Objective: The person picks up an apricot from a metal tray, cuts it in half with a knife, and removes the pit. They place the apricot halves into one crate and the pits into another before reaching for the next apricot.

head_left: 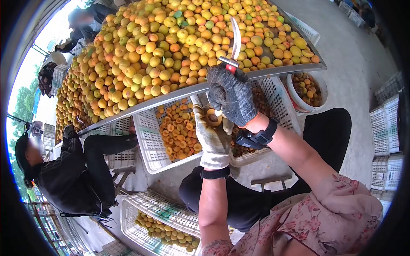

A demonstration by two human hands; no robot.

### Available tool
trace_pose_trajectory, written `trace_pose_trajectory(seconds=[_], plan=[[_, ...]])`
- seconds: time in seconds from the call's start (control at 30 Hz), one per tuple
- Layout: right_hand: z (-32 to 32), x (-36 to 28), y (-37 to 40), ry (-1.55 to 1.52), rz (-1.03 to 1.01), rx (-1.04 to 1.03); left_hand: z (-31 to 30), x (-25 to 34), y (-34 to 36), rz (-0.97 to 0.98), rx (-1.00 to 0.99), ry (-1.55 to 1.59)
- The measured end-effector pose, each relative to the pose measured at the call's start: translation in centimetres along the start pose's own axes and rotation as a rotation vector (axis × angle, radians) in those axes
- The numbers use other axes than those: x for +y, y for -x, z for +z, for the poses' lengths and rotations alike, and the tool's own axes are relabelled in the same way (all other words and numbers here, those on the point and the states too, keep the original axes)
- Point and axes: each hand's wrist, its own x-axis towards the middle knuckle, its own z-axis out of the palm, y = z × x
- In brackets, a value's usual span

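Note:
My left hand [213, 135], in a stained white glove, holds a halved apricot [213, 118] with its cut face showing. Close on its right, my right hand [232, 91], in a dark grey knitted glove, is wrapped round a knife [236, 40] with a red part and a curved blade pointing up over the fruit. A small white tip shows below that fist, beside the apricot half. Beneath my hands stand a white crate [149, 156] of apricot halves [178, 130] and another white crate [277, 96] with darker contents, partly hidden by my hands.
A metal-edged table [294, 70] heaped with whole apricots [149, 51] spans the front. A white bucket [323, 91] stands right, stacked crates [386, 128] far right, a crate [128, 222] of fruit below. One person [64, 183] sits at left, another [87, 27] at upper left.

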Motion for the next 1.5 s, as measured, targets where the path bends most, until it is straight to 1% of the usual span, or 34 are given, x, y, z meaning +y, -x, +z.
trace_pose_trajectory(seconds=[0.03, 0.1, 0.13, 0.2, 0.23, 0.27, 0.3, 0.33, 0.37, 0.4, 0.43, 0.47, 0.5, 0.53, 0.6, 0.67, 0.7, 0.73, 0.77, 0.8, 0.87, 0.9, 0.97, 1.0, 1.07, 1.13, 1.2, 1.23, 1.27, 1.33, 1.37, 1.4, 1.47, 1.5], plan=[[-0.3, 0.3, 0.0, 0.002, 0.001, 0.000, 0.0, 0.1, 0.2, 0.017, -0.002, -0.007], [-0.9, 0.9, -0.2, -0.265, -0.026, -0.104, -0.2, 0.1, 0.3, 0.034, -0.003, -0.013], [-1.0, 1.5, -0.2, -0.263, -0.025, -0.104, -0.4, 0.0, 0.2, 0.033, 0.000, 0.009], [-0.4, 2.4, -0.2, -0.189, -0.008, 0.104, 0.2, 0.0, 0.3, 0.029, 0.003, 0.033], [-0.4, 2.6, 0.0, -0.089, -0.010, 0.122, 0.8, -0.2, 0.3, 0.077, 0.062, 0.036], [-0.7, 2.8, -0.1, -0.086, -0.009, 0.125, 1.3, -0.3, 0.3, 0.125, 0.122, 0.040], [-1.1, 3.2, -0.3, -0.130, 0.018, 0.103, 1.0, -0.2, 0.1, 0.087, 0.208, 0.030], [-1.4, 3.6, -0.4, -0.176, 0.047, 0.081, 0.5, -0.4, -0.2, 0.084, 0.212, 0.032], [-1.1, 3.6, -0.4, -0.172, 0.007, 0.060, 0.3, -0.6, -0.5, 0.130, 0.203, -0.004], [-0.8, 3.6, -0.3, -0.170, 0.010, 0.063, 0.1, -0.7, -0.6, 0.175, 0.196, -0.042], [-0.4, 3.7, -0.2, -0.162, -0.015, 0.099, 0.1, -1.0, -0.6, 0.198, 0.238, -0.015], [-0.2, 3.7, -0.1, -0.155, -0.039, 0.133, 0.5, -0.8, -0.4, 0.199, 0.239, -0.012], [-0.8, 3.6, -0.6, -0.238, 0.054, 0.041, 0.7, -0.6, -0.2, 0.191, 0.273, -0.010], [-1.2, 3.5, -0.7, -0.237, 0.054, 0.034, 0.9, -0.3, -0.2, 0.186, 0.303, -0.007], [-1.0, 3.1, -0.8, -0.249, 0.071, -0.065, 1.3, -0.1, -0.3, 0.212, 0.303, 0.015], [-0.8, 3.0, -0.8, -0.251, 0.074, -0.054, 1.2, 0.0, -0.3, 0.234, 0.300, 0.041], [-0.9, 3.1, -0.8, -0.276, 0.107, -0.023, 0.8, 0.0, -0.3, 0.242, 0.309, -0.016], [-1.0, 3.2, -0.8, -0.304, 0.141, 0.011, 0.6, 0.0, -0.2, 0.249, 0.320, -0.074], [-0.6, 3.1, -0.7, -0.330, 0.191, 0.098, 1.1, -0.1, -0.2, 0.278, 0.376, -0.053], [-0.7, 3.3, -0.6, -0.333, 0.192, 0.098, 1.2, -0.1, -0.1, 0.279, 0.377, -0.056], [-1.2, 3.5, -0.8, -0.379, 0.225, 0.041, 1.3, -0.1, -0.2, 0.260, 0.454, -0.099], [-1.4, 3.5, -0.8, -0.379, 0.222, 0.038, 0.9, -0.1, -0.2, 0.262, 0.450, -0.099], [-1.4, 3.5, -0.8, -0.340, 0.236, -0.067, -0.4, -0.1, -0.2, 0.270, 0.215, -0.074], [-1.2, 3.3, -0.9, -0.340, 0.229, -0.080, -0.4, -0.2, -0.5, 0.280, 0.205, -0.074], [-0.8, 2.8, -0.8, -0.272, 0.222, -0.071, -0.2, -0.6, -1.0, 0.341, 0.310, -0.166], [-0.6, 2.7, -0.9, -0.238, 0.223, -0.060, -0.5, -0.3, -0.9, 0.352, 0.273, -0.196], [-0.5, 2.7, -1.2, -0.388, 0.277, 0.032, -0.8, 0.1, -1.0, 0.453, 0.288, -0.372], [-0.6, 2.8, -1.2, -0.417, 0.311, 0.097, -1.3, 0.6, -1.0, 0.342, 0.298, -0.334], [-0.9, 3.1, -1.4, -0.416, 0.314, 0.105, -1.6, 0.3, -1.1, 0.336, 0.304, -0.334], [-1.5, 4.0, -1.9, -0.457, 0.283, 0.044, -2.2, -0.4, -1.6, 0.743, 0.334, -0.732], [-1.4, 4.1, -1.8, -0.469, 0.281, 0.012, -0.6, 0.2, -1.0, 0.582, 0.392, -0.472], [-1.2, 4.1, -1.7, -0.475, 0.281, 0.019, -0.8, 0.3, -0.8, 0.576, 0.394, -0.480], [-0.7, 3.5, -1.8, -0.380, 0.236, 0.020, -0.9, 1.0, -0.7, 0.297, 0.339, -0.268], [-0.5, 2.9, -1.7, -0.351, 0.251, 0.018, -0.8, 1.4, -0.5, 0.190, 0.361, -0.306]])
